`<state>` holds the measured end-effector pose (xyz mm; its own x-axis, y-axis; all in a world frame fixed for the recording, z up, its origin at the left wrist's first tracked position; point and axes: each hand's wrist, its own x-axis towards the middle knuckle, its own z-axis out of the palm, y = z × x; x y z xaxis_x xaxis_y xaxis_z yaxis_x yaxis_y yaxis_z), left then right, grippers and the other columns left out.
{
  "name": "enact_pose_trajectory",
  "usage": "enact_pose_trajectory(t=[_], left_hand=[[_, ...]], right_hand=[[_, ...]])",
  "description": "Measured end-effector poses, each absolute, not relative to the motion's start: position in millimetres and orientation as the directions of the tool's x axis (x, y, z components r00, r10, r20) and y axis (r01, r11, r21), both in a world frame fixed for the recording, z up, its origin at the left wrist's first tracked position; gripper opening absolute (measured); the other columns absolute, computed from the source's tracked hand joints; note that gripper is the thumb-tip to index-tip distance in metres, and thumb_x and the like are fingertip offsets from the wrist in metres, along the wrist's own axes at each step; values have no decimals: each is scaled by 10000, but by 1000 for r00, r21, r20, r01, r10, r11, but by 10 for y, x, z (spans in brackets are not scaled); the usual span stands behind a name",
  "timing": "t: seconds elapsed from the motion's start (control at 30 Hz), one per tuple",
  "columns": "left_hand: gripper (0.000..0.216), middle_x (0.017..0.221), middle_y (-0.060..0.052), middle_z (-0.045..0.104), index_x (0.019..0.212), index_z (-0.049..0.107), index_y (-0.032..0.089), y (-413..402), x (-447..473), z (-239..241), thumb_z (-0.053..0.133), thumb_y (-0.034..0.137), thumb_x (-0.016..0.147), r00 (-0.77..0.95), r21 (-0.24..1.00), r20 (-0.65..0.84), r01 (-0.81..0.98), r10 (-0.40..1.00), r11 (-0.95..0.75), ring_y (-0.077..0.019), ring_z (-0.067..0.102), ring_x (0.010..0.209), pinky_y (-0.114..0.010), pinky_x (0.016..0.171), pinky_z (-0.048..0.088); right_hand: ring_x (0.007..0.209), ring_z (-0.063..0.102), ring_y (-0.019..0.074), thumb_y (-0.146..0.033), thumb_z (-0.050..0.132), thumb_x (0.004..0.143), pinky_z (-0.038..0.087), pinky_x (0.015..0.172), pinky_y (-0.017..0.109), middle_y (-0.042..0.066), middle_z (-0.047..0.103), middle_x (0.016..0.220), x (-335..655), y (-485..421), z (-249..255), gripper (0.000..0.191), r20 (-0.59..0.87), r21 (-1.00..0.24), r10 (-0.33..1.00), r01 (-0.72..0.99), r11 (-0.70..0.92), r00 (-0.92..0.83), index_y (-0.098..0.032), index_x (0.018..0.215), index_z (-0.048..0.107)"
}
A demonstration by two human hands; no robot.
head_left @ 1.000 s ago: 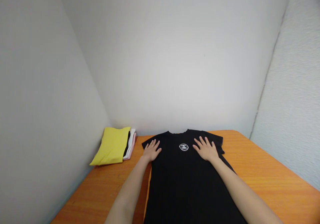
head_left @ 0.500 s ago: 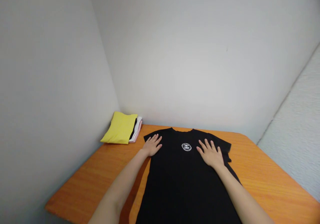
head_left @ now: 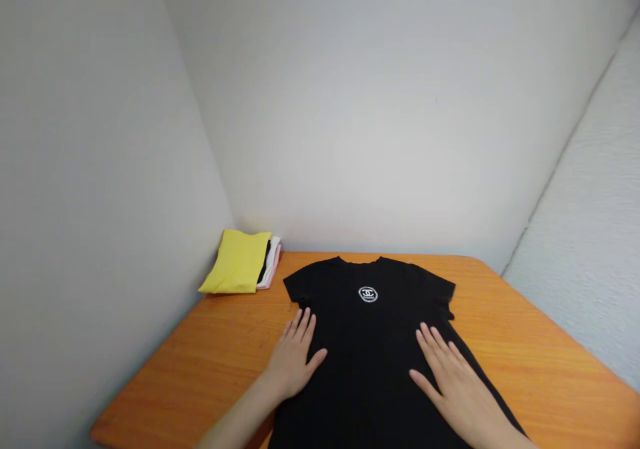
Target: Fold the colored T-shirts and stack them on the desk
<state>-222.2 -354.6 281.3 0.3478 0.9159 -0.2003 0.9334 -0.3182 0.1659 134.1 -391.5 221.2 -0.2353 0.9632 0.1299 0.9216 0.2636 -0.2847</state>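
Observation:
A black T-shirt [head_left: 367, 362] lies spread face up, its collar toward the back wall and its lower part cut off by the bottom of the view. On its chest is a round white logo [head_left: 369, 294]. My left hand [head_left: 293, 359] rests flat along the shirt's left side, fingers stretched and thumb out over the cloth. Flat on the right half of the shirt is my right hand [head_left: 453, 385], its fingers extended and thumb apart. Neither hand grips the fabric. Both short sleeves lie outspread, and the right one has a small uneven fold beneath it.
The wooden table [head_left: 200, 355] sits in a corner against pale walls [head_left: 325, 102]. At its back left is a stack of folded clothes [head_left: 240, 262], yellow on top with black, white and pink layers below.
Both hands have slid from the shirt's shoulder and chest area down toward me along its sides. The left sleeve is now uncovered. The view has shifted slightly.

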Motion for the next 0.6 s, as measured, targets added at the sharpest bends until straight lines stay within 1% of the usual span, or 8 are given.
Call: enact_pose_trajectory(t=[0.2, 0.3, 0.37, 0.4, 0.43, 0.5, 0.57, 0.6], left_hand=[[712, 1578, -41, 127, 1516, 222, 187, -3493, -2301, 2738, 242, 618, 950, 332, 130, -178, 941, 926, -312, -244, 112, 1463, -456, 1192, 208], [657, 1549, -63, 243, 1479, 343, 196, -3478, -2216, 2815, 337, 568, 937, 326, 71, -110, 945, 939, -320, -269, 155, 1455, -524, 1190, 160], [587, 1527, -87, 300, 1428, 444, 197, -3563, -2042, 2933, 420, 489, 919, 331, 34, -33, 943, 943, -330, -310, 167, 1449, -583, 1178, 122], [562, 1525, -92, 305, 1414, 465, 201, -3648, -1901, 2999, 446, 454, 913, 366, 36, 1, 930, 931, -365, -324, 180, 1444, -597, 1171, 139], [551, 1527, -89, 304, 1415, 462, 208, -3761, -1720, 3057, 459, 431, 912, 428, 58, 30, 902, 903, -429, -328, 207, 1438, -588, 1162, 188], [575, 1526, -74, 323, 1442, 410, 223, -4050, -1247, 3106, 462, 462, 922, 613, 142, 91, 772, 785, -619, -295, 307, 1409, -489, 1122, 335], [633, 1477, -79, 424, 1428, 410, 201, -4356, -676, 3026, 459, 564, 912, 760, 203, 215, 579, 613, -790, -241, 428, 1338, -362, 1051, 426], [644, 1424, -91, 495, 1377, 461, 180, -4492, -386, 2940, 467, 609, 897, 783, 192, 299, 511, 546, -838, -227, 498, 1272, -335, 1002, 458]], right_hand=[[1430, 180, 275, -642, 368, 935, 189, 1180, 496, 39, 199, 1552, 1378, -4044, 2401, 715, 40, -317, 981, 928, 194, -191, -221, 1509, 302], [1433, 169, 267, -618, 354, 951, 178, 1180, 493, 61, 209, 1554, 1361, -3992, 2489, 701, -12, -413, 981, 895, 170, -192, -195, 1508, 308], [1427, 206, 247, -599, 328, 963, 230, 1169, 458, 82, 255, 1543, 1469, -3839, 2536, 697, -19, -496, 987, 859, 127, -157, -161, 1505, 308], [1414, 251, 234, -586, 315, 968, 263, 1158, 428, 91, 299, 1527, 1565, -3712, 2564, 687, -7, -524, 992, 846, 102, -124, -147, 1496, 322], [1391, 307, 221, -569, 308, 971, 292, 1144, 391, 93, 357, 1501, 1682, -3551, 2596, 665, 7, -532, 997, 844, 67, -75, -142, 1479, 352], [1320, 418, 213, -517, 315, 971, 328, 1113, 333, 98, 476, 1417, 1946, -3162, 2655, 595, 31, -496, 998, 868, -24, 45, -141, 1413, 445], [1265, 472, 236, -440, 316, 967, 349, 1082, 326, 130, 535, 1348, 2183, -2763, 2666, 539, 3, -426, 985, 891, -157, 175, -121, 1360, 502], [1261, 473, 253, -402, 299, 968, 345, 1078, 337, 159, 534, 1339, 2273, -2593, 2644, 534, -10, -401, 977, 894, -198, 212, -93, 1353, 504]])
